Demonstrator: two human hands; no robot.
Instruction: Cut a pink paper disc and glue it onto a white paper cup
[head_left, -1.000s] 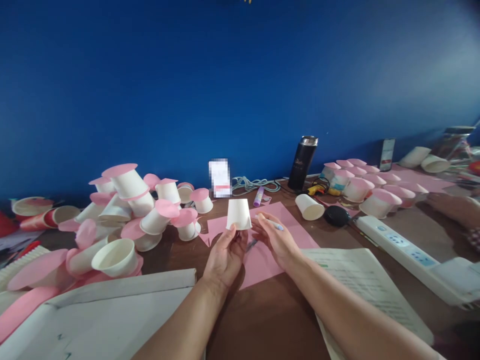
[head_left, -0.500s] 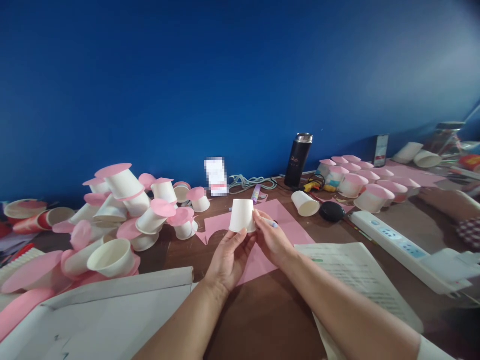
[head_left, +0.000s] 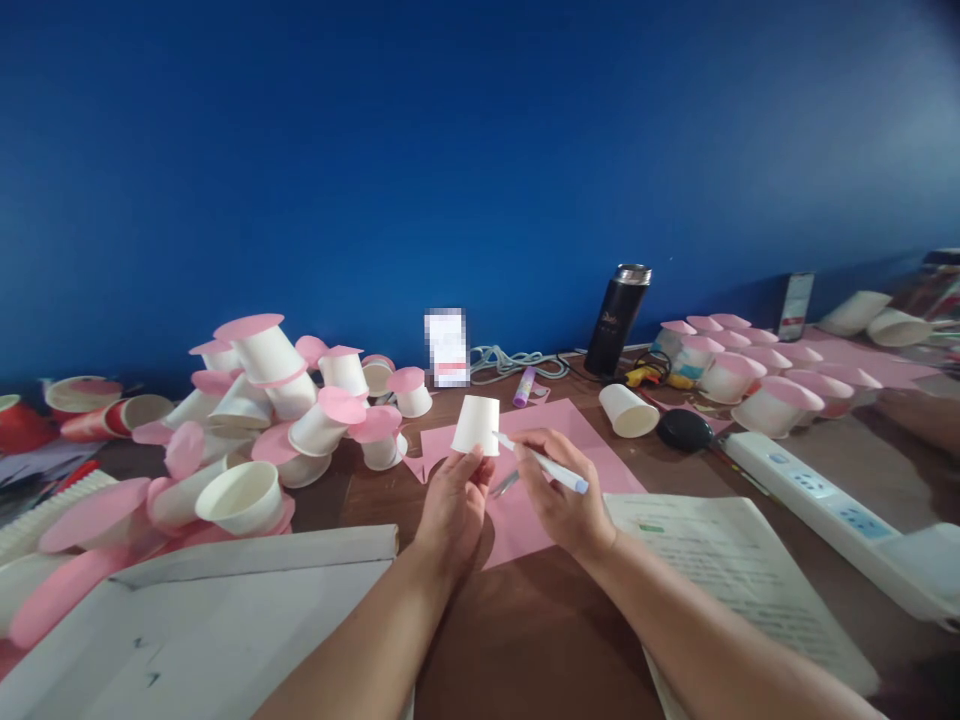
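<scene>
My left hand [head_left: 455,502] holds a white paper cup [head_left: 475,424] by its rim, with the cup's base upward. In my right hand [head_left: 561,487] is a white pen [head_left: 551,467], its tip at the right side of the cup. Under both hands lies pink paper [head_left: 540,530] on the brown table [head_left: 517,640]. A silvery metal object, perhaps scissors, shows in part between the hands on the paper. Behind them stands a purple glue stick [head_left: 524,387].
Cups with pink discs [head_left: 262,350] are piled at the left, and more stand in rows [head_left: 731,378] at the right. A black bottle [head_left: 618,320], a loose cup [head_left: 628,411], a power strip [head_left: 825,500] and a printed sheet [head_left: 720,560] lie around.
My right hand has left the cup and now points the pen at it. The cup has tilted a little. The view has shifted slightly, and the person's hand at the right has moved toward the edge.
</scene>
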